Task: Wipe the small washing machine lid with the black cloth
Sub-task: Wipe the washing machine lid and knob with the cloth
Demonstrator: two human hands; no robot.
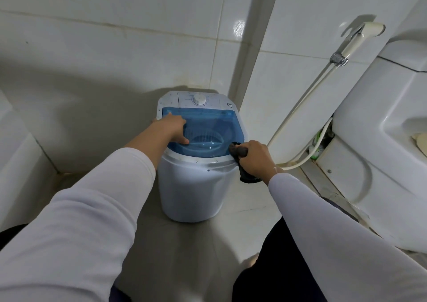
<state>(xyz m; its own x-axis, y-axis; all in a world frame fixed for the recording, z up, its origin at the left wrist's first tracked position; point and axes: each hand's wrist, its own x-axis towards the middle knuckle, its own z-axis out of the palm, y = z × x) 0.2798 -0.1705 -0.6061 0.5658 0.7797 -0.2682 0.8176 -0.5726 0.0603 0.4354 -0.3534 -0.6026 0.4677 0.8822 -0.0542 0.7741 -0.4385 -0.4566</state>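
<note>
A small white washing machine (191, 193) stands on the floor by the tiled wall. Its see-through blue lid (215, 126) lies flat on top, with a white dial panel (199, 99) behind it. My left hand (172, 129) rests on the lid's left part, fingers spread flat. My right hand (254, 157) grips the black cloth (239, 151) at the lid's front right rim. One end of the cloth hangs down below my hand, beside the machine's body.
A white toilet (381, 144) stands close on the right. A bidet sprayer (353, 45) hangs on the wall, its hose (298, 107) running down to the floor beside the machine. Tiled walls meet in a corner behind it. My knees are in the foreground.
</note>
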